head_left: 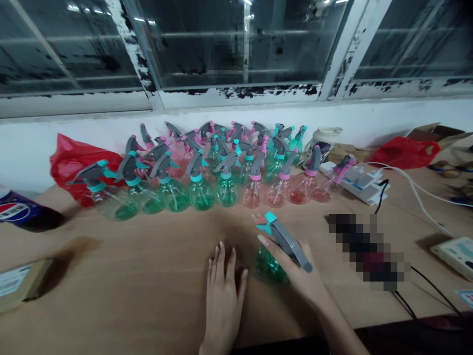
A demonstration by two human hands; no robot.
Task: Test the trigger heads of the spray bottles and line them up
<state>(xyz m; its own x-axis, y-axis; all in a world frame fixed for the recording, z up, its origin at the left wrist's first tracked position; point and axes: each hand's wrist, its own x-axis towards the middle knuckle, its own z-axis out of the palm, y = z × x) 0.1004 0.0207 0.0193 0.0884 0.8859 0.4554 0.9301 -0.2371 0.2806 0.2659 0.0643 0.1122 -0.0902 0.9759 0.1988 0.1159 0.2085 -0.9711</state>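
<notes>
My right hand point(299, 268) is wrapped round the neck of a green spray bottle point(271, 266) with a grey and turquoise trigger head. The bottle is at the near middle of the wooden table point(148, 276); whether its base touches the wood I cannot tell. Left of it, my left hand point(223, 296) lies flat on the table, fingers stretched out, holding nothing. Beyond both hands stand rows of spray bottles: green ones point(201, 195) with turquoise collars at the left and middle of the front row, clear-pink ones point(275, 192) with pink collars on its right.
Red plastic bags point(84, 162) lie at both ends of the rows. A cola bottle point(25, 212) and a cardboard box point(25, 283) are at the left. On the right are a white power strip point(364, 185), cables and a blurred-out dark object point(365, 254). A windowed wall point(236, 101) stands behind.
</notes>
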